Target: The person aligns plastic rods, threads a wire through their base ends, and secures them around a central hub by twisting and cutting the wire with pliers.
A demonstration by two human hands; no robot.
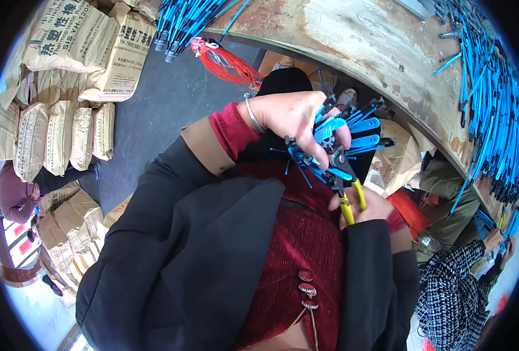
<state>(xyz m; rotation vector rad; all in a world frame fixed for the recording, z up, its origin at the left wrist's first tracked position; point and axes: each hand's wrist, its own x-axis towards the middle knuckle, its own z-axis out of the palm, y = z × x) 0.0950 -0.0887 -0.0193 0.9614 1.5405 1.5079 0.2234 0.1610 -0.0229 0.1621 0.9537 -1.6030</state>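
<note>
My left hand (297, 120), with a bracelet at the wrist, is closed around a bunch of blue plastic pieces (362, 126) with black ends. The strips fan out on both sides of its fingers. Lower and to the right, my right hand (373, 207) grips yellow-handled cutters (346, 209). The dark metal head of the cutters is up against the blue pieces, just below my left fingertips. Whether the jaws are closed on a piece is too small to tell.
A worn wooden table (353, 26) runs along the top right, bearing a big pile of blue sticks (493, 117). More blue sticks (192, 20) and a red tassel (227, 64) hang at its left end. Paper sacks (66, 134) are stacked left. A co-worker in a checked jacket (452, 286) works at right.
</note>
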